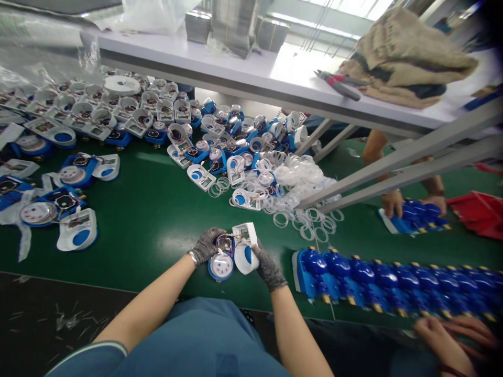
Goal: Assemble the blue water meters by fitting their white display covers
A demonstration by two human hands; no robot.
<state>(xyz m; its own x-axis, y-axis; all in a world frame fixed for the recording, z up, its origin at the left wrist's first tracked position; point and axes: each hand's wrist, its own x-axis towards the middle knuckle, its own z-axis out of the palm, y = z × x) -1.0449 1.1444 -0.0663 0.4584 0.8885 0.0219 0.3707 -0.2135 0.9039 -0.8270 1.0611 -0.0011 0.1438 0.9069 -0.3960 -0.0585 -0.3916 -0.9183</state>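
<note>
My left hand (209, 246), in a grey glove, grips a blue water meter (221, 266) from its left side. The meter has a round white dial with red marks and an uncovered compartment with wiring. My right hand (269, 267), also gloved, holds a white meter cover (245, 256) by its right side. The cover has a rectangular window and a round opening showing blue. Thin wires run between meter and cover, which are side by side just above the table. Beyond them lie a white cover (245, 199) and a heap of clear plastic rings (298, 175).
Many opened meters (74, 170) crowd the green table (141, 220) at left and back. A row of blue meters (385, 277) stands at right. Another person's hands (393, 203) touch meters near a red bag (477, 212). Pliers (338, 84) lie on the raised shelf (251, 68); slanted metal bars support it.
</note>
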